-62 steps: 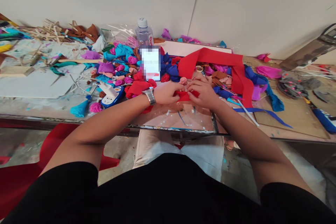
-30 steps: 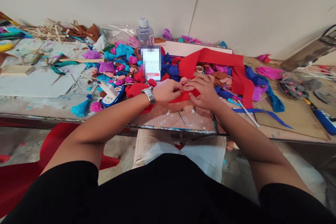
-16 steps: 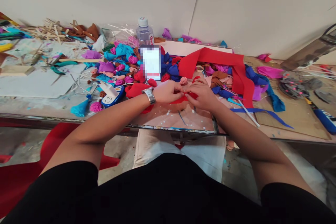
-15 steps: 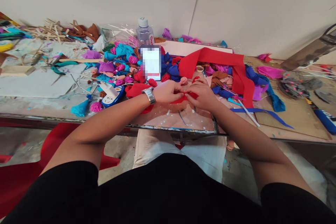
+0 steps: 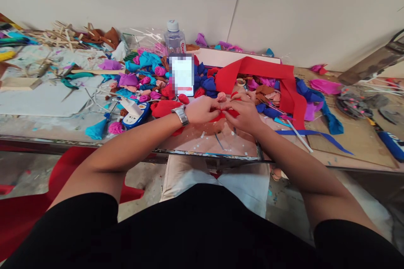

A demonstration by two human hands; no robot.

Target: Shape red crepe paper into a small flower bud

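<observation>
Near the front edge of the table, my left hand (image 5: 203, 110), with a metal watch on its wrist, pinches a small piece of red crepe paper (image 5: 217, 117). My right hand (image 5: 242, 111) closes on the same piece from the other side, its thumb and fingertips meeting those of the left. Most of the piece is hidden by my fingers. Just beyond the hands lies a pale pink paper rose (image 5: 221, 97). A wide red crepe strip (image 5: 261, 68) drapes over the pile behind my right hand.
A phone (image 5: 182, 76) leans before a water bottle (image 5: 174, 42). Heaps of coloured paper roses surround it. Left stand a blue power strip (image 5: 139, 119) and green-handled pliers (image 5: 70, 83). A blue ribbon (image 5: 328, 138) and cardboard (image 5: 362, 147) lie right; a red chair (image 5: 67, 172) is below left.
Both hands keep their place with the red crepe paper between them. The fingers have shifted only slightly, and a little less red shows beneath them.
</observation>
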